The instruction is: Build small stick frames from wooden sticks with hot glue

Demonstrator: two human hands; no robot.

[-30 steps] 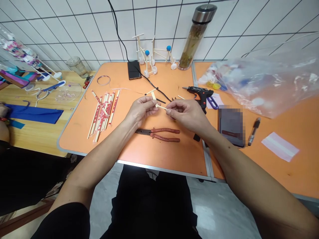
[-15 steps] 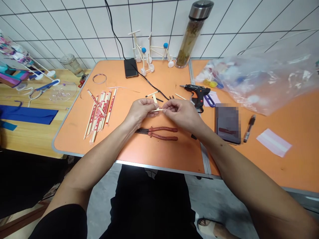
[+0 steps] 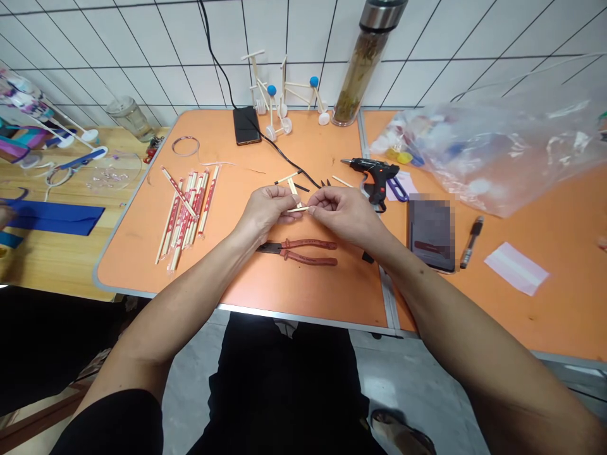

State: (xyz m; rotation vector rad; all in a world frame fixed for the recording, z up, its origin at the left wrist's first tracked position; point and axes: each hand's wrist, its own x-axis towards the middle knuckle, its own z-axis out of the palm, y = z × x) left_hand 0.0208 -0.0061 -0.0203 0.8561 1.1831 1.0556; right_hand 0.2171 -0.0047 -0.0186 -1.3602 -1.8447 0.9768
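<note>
My left hand (image 3: 265, 210) is closed around short pale wooden stick pieces (image 3: 292, 186) that stick up between thumb and fingers. Facing it, my right hand (image 3: 345, 213) pinches the end of a short crosswise stick (image 3: 300, 209) at the lower end of those pieces. Whether the sticks are joined is hidden by my fingers. Just below both hands lie pliers (image 3: 310, 260) with red-brown handles. Beyond my fingers are another thin stick (image 3: 287, 178) with dark ends and a small black strip (image 3: 301, 188).
Wrapped chopsticks (image 3: 179, 234) lie left. A glue gun (image 3: 377, 174), tablet (image 3: 430, 234), marker (image 3: 472, 242) and plastic bag (image 3: 502, 151) are right. Stick models with blue balls (image 3: 313, 82), a phone (image 3: 246, 126) and a tall bottle (image 3: 358, 76) stand behind. Another person's hand (image 3: 4, 215) shows far left.
Both my hands keep nearly the same grip and place. The view has shifted slightly. Another person's hand has come in at the left edge, over the blue strip.
</note>
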